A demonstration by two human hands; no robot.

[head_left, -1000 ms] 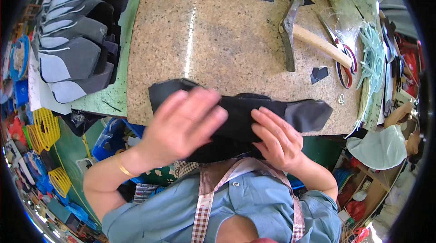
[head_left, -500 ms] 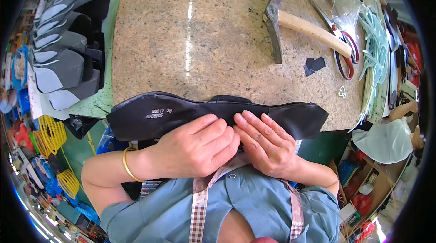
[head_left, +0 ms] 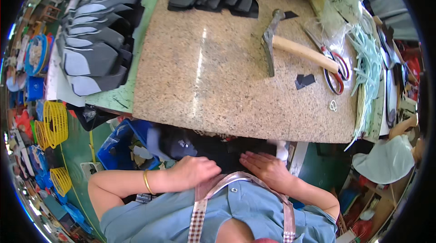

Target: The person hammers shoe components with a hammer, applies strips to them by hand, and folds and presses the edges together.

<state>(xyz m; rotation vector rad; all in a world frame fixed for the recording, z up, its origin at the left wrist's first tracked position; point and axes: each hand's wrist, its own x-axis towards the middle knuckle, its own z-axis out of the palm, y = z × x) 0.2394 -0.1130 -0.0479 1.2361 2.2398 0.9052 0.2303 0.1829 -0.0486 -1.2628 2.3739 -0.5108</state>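
Both hands are low over my lap, just in front of the table edge. My left hand [head_left: 197, 172], with a gold bangle at the wrist, is closed and slightly blurred; what its fingers hold, if anything, is hidden. My right hand [head_left: 269, 169] lies with its fingers stretched out on dark material [head_left: 227, 152] between the hands and the table. A motion-smeared dark piece [head_left: 168, 143] with pale marks shows beyond my left hand; its outline cannot be made out.
On the stone-topped table [head_left: 218, 84] lie a wooden-handled hammer [head_left: 302, 53], red-handled scissors [head_left: 335, 77] and black scraps [head_left: 304, 80]. Overlapping grey and black cut pieces [head_left: 95, 59] line the left; more lie at the back. Pale green strips [head_left: 367, 61] hang right. A blue bin [head_left: 116, 147] stands below left.
The long black leather piece both hands held at the table edge has dropped from there toward my lap. Both hands moved down toward my body, and the view shows more of the table.
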